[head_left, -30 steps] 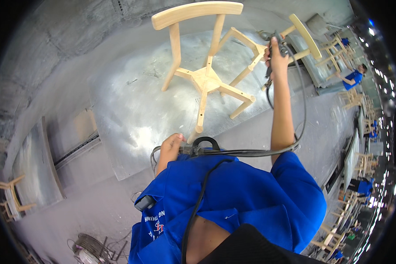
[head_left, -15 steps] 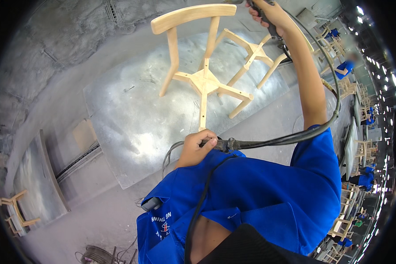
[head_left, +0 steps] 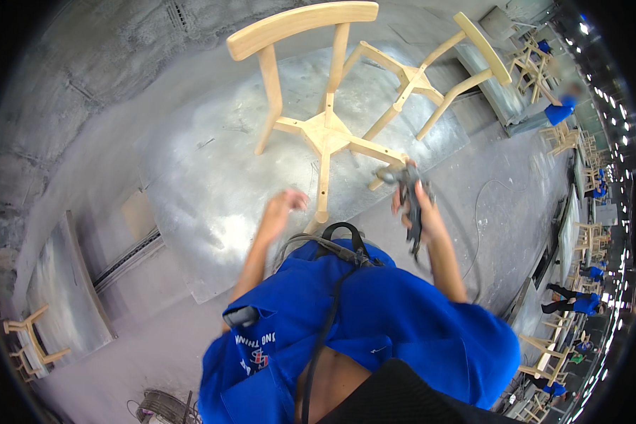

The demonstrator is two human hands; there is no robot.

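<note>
My right hand [head_left: 424, 212] is wrapped round a black hose-fed hand tool [head_left: 411, 201], blurred by motion, just right of the near chair's front leg. My left hand [head_left: 284, 205] hovers left of the chair, its fingers smeared; nothing shows in it. Between my hands stands the near chair frame [head_left: 326, 134], pale bare wood, seatless, with a curved top rail and a cross-shaped support. A black strap loop [head_left: 343, 227] and dark hoses [head_left: 311, 242] lie at my waist.
A second seatless chair frame [head_left: 413, 79] stands behind, on the same grey metal-topped table [head_left: 184, 191]. Another wooden frame [head_left: 35, 336] sits far left near a coiled cable [head_left: 164, 408]. People in blue and many chairs line the right side.
My right hand has come down from the upper right with the tool, toward the near chair's leg. My left hand has left the hoses at my waist and moved left and slightly up.
</note>
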